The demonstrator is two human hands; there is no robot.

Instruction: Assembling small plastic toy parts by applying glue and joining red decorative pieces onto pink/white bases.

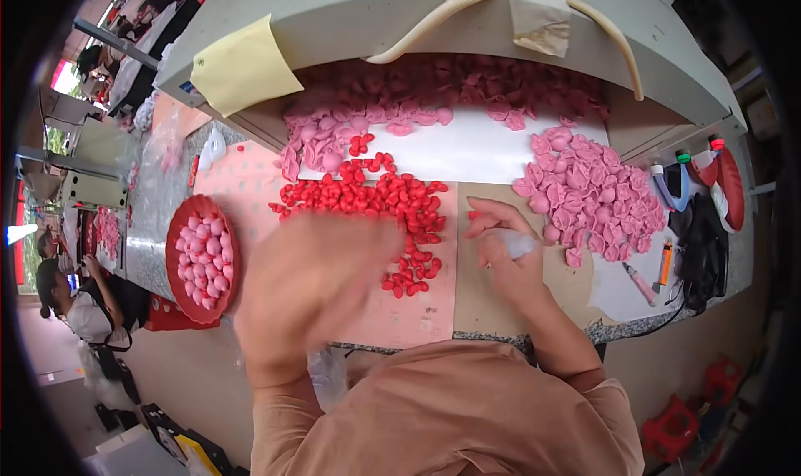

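Motion smears my left hand, so its fingers do not show clearly; it is over the left side of the pink sheet, beside the pile of small glossy red pieces. To the right, above a brown board, my right hand is closed round a small translucent whitish object, perhaps a little bottle. A tiny red piece shows at that hand's fingertips. Pink petal-like pieces are heaped just beyond it to the right.
More pink pieces lie under a grey hood. A red scalloped basket of pink balls stands left. At right are a tube, an orange stick, capped bottles and a black cloth-like item. People sit far left.
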